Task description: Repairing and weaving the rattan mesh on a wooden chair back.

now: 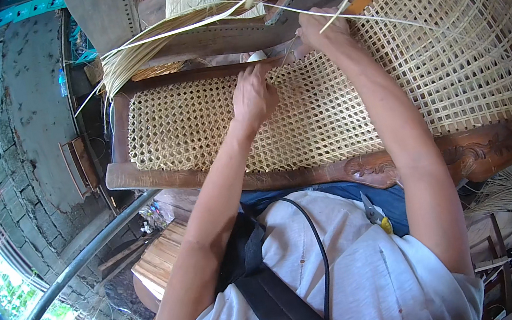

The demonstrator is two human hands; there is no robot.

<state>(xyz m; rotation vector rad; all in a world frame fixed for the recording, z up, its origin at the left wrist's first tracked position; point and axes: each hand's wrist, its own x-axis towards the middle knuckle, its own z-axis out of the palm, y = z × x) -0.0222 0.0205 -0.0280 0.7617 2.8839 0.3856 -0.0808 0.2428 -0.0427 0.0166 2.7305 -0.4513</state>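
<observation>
Strand crosses right hand; I judge a hasty tug could snag it. Left hand: fingers bent at rail; either grasp, I cannot tell.

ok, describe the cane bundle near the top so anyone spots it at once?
Find the woven cane panel under the left hand. Just past its far left corner lies a sheaf of pale cane strips. Unlike the latticed panel, its long strands run loose side by side.

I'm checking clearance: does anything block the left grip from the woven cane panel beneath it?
Nothing visible does: the left grip is at the far edge of the woven cane panel; the loose cane bundle lies beyond.
</observation>
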